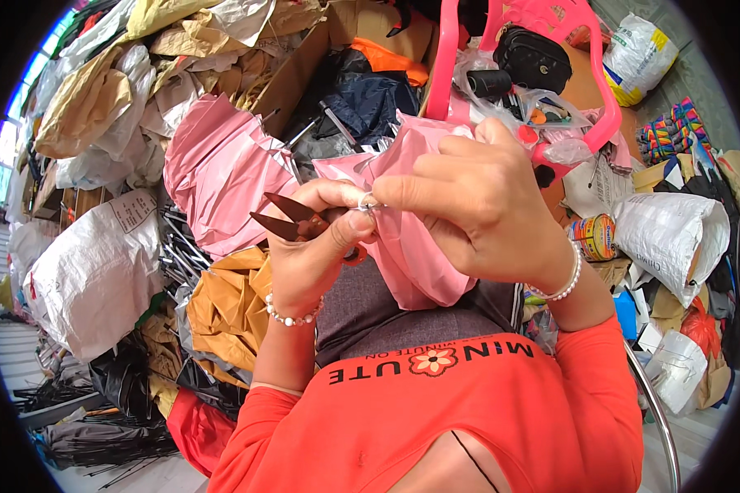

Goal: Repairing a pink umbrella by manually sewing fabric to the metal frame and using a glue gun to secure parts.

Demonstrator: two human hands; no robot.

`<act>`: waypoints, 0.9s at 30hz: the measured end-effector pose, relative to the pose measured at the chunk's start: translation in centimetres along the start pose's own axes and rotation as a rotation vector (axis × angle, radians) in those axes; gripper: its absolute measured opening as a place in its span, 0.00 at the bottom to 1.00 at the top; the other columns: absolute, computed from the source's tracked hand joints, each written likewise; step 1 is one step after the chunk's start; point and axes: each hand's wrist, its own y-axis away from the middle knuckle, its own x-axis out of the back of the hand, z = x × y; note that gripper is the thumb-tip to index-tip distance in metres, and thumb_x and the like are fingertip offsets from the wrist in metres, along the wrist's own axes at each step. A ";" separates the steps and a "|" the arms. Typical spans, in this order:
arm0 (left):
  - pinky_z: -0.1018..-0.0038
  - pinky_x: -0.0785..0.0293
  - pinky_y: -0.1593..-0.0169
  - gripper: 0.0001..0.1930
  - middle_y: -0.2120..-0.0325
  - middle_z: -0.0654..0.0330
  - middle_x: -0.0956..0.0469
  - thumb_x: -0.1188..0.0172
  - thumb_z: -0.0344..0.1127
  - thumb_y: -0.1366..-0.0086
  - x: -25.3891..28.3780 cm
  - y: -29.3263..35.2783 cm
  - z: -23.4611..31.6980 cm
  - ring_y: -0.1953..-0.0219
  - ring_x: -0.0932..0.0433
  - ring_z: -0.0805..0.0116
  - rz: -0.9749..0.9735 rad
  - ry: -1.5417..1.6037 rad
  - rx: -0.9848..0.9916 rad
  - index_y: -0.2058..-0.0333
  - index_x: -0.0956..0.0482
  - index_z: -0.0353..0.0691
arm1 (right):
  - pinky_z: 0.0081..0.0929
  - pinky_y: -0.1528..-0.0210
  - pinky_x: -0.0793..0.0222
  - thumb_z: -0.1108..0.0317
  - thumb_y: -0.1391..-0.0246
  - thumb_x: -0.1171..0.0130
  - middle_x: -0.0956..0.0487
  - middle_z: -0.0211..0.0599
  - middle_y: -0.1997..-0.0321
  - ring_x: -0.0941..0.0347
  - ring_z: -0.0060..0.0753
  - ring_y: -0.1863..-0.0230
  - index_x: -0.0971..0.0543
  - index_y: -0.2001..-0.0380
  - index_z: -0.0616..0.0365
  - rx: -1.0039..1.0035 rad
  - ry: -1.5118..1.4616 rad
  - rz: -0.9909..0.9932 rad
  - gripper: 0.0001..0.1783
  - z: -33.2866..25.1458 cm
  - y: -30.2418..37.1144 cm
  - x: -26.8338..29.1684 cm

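Above my lap, my left hand (316, 234) is closed around a pair of scissors (292, 220) with dark reddish blades, slightly parted and pointing left. Its thumb and forefinger also pinch a small white ring-like piece (367, 200) at the pink cloth. My right hand (477, 193) meets it there, fingertips closed in a pinch; whatever fine thing they grip is too small to make out. Pleated pink cloth (419, 267), like an umbrella canopy, hangs beneath both hands over my lap. More of this pink cloth (226, 177) spreads to the left.
Thin metal rods (185, 255) and folded orange-brown cloth (230, 304) lie left, near a white sack (99, 275). Ahead stands a pink plastic chair (604, 123) bearing a black pouch (533, 59). At right are a tin (592, 237) and a white bag (674, 238).
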 end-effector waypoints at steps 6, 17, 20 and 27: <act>0.82 0.23 0.67 0.09 0.69 0.60 0.17 0.32 0.26 0.36 -0.1 -0.2 0.0 0.70 0.18 0.76 0.007 -0.066 -0.006 0.59 0.20 0.30 | 0.36 0.65 0.52 0.70 0.61 0.36 0.36 0.23 0.79 0.37 0.30 0.74 0.14 0.61 0.40 0.077 0.222 -0.083 0.19 -0.1 -0.6 1.3; 0.83 0.26 0.70 0.09 0.70 0.61 0.18 0.32 0.27 0.36 -0.1 0.2 -0.4 0.71 0.19 0.77 0.030 -0.053 0.023 0.59 0.20 0.31 | 0.36 0.64 0.52 0.70 0.61 0.35 0.34 0.22 0.79 0.36 0.30 0.72 0.15 0.61 0.43 0.056 0.075 -0.101 0.19 0.2 -0.4 0.6; 0.82 0.27 0.71 0.09 0.70 0.61 0.18 0.32 0.27 0.36 -0.3 0.0 -0.5 0.73 0.21 0.78 -0.030 0.014 0.019 0.60 0.21 0.31 | 0.36 0.63 0.52 0.71 0.61 0.35 0.33 0.22 0.78 0.35 0.31 0.72 0.15 0.62 0.45 0.022 -0.207 -0.113 0.18 1.4 -0.1 0.3; 0.82 0.29 0.72 0.08 0.69 0.60 0.19 0.32 0.26 0.35 -0.1 0.0 -0.8 0.73 0.23 0.78 -0.085 0.045 0.016 0.60 0.22 0.32 | 0.36 0.62 0.52 0.74 0.60 0.36 0.28 0.25 0.75 0.33 0.35 0.71 0.17 0.60 0.48 0.110 -0.019 -0.221 0.19 0.9 -0.8 1.7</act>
